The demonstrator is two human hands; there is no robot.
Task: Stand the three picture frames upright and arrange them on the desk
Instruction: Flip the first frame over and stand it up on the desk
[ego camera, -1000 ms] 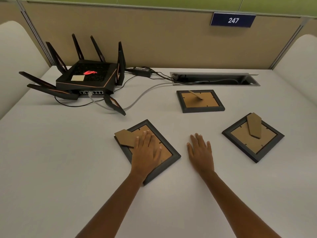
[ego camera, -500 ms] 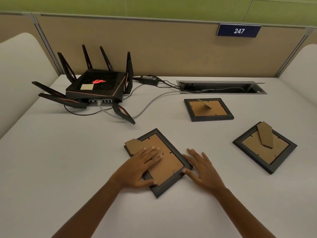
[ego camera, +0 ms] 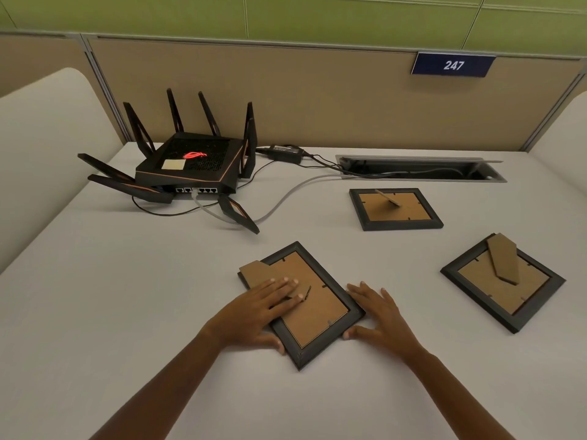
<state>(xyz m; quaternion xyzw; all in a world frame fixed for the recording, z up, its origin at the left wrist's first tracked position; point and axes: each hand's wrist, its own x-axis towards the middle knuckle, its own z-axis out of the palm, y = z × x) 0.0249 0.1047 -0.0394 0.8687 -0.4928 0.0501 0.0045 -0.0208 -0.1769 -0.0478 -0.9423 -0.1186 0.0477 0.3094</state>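
Observation:
Three dark picture frames lie face down on the desk, brown backs and cardboard stands up. The near frame (ego camera: 320,315) lies at an angle in the middle. My left hand (ego camera: 254,312) rests on its back with the fingers on the stand and the thumb at the lower left edge. Around its right corner sits my right hand (ego camera: 378,315), fingers along the upper edge and thumb on the lower edge. The far frame (ego camera: 409,214) lies flat near the cable slot. The right frame (ego camera: 476,277) lies tilted like a diamond, untouched.
A black router (ego camera: 190,166) with several antennas stands at the back left, its cables (ego camera: 286,198) running across the desk to an open cable slot (ego camera: 419,169). A beige partition with a "247" sign (ego camera: 452,65) closes the back. White side panels flank the desk.
My right hand slid from the bare desk to the near frame's right corner. My left hand turned sideways across the frame's back, its thumb dropping to the edge.

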